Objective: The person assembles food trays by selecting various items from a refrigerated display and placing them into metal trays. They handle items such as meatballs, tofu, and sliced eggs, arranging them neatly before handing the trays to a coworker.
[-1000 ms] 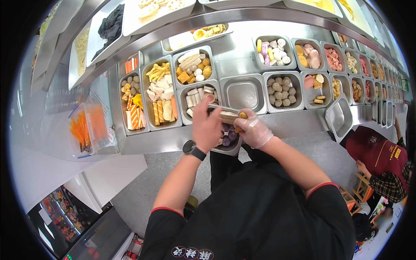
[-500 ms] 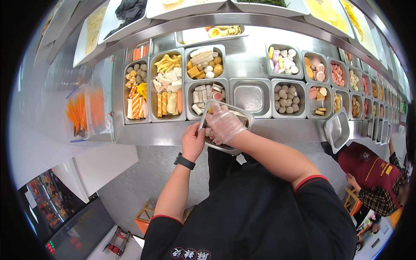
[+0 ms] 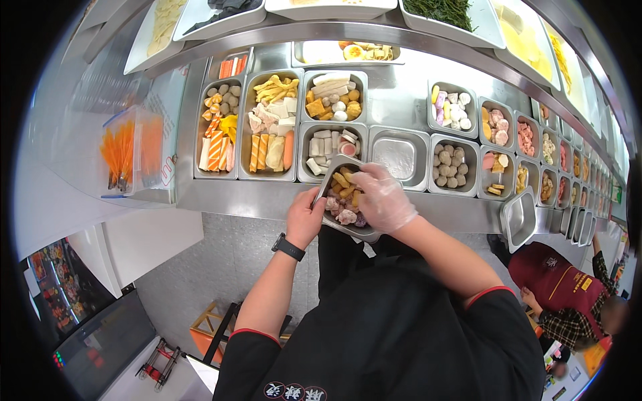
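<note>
I hold a metal food pan (image 3: 365,235), tilted, against the counter's front edge. My bare left hand (image 3: 305,217), with a dark watch above it, grips the pan's left side, thumb over the rim. My right hand (image 3: 386,200), in a clear plastic glove, reaches over the pan's right side with its fingers curled among the food; what they hold is hidden. In the pan lie tan-brown pieces (image 3: 342,182) at the far end and pinkish-white lumps (image 3: 346,217) at the near end. Just beyond stands a pan of white roll pieces (image 3: 328,146).
An unfilled metal pan (image 3: 399,155) sits right of centre, beside a pan of greyish balls (image 3: 449,166). Another metal pan (image 3: 519,219) leans off the counter edge at right. Orange-filled bags (image 3: 122,152) stand at left. A person in a maroon apron (image 3: 558,277) is at right.
My gloved hand has drawn back to the right across the pan, uncovering the brown pieces and lumps. My left hand keeps its grip on the pan. The view has shifted slightly.
</note>
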### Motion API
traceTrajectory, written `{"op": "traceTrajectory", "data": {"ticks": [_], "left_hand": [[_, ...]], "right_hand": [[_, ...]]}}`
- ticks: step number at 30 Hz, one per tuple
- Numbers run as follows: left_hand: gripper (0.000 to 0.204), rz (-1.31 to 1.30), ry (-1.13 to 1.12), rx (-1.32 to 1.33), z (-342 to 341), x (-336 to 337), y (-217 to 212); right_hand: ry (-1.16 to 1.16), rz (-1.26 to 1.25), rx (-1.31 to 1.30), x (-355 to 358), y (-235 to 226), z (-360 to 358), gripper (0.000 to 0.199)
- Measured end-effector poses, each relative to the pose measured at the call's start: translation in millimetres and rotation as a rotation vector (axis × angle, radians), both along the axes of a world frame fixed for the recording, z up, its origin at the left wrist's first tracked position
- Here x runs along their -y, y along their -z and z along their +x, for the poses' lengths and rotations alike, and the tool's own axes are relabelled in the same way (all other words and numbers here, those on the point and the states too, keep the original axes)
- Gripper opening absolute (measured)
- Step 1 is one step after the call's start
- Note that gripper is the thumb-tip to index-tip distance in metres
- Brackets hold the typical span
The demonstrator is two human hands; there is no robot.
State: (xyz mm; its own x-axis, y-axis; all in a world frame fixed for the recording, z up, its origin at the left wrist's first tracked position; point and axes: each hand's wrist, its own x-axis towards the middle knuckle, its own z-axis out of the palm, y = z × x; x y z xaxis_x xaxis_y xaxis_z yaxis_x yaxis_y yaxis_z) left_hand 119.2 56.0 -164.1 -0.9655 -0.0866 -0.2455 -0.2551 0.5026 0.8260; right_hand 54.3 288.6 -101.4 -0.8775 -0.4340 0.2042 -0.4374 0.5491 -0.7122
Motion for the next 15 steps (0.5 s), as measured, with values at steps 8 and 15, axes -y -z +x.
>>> {"op": "traceTrajectory", "data": {"ticks": [8, 15], "left_hand": [[0.031, 0.092, -0.024, 0.007, 0.3, -2.2, 10.0], [0.032, 0.105, -0.037, 0.025, 4.3, 2.1, 14.3]], "right_hand": [[-0.21, 0.435, -0.253, -7.4, 10.3, 14.8, 0.012], [-0.369, 0.601, -0.05, 9.2, 33.8, 6.6, 0.022]]}}
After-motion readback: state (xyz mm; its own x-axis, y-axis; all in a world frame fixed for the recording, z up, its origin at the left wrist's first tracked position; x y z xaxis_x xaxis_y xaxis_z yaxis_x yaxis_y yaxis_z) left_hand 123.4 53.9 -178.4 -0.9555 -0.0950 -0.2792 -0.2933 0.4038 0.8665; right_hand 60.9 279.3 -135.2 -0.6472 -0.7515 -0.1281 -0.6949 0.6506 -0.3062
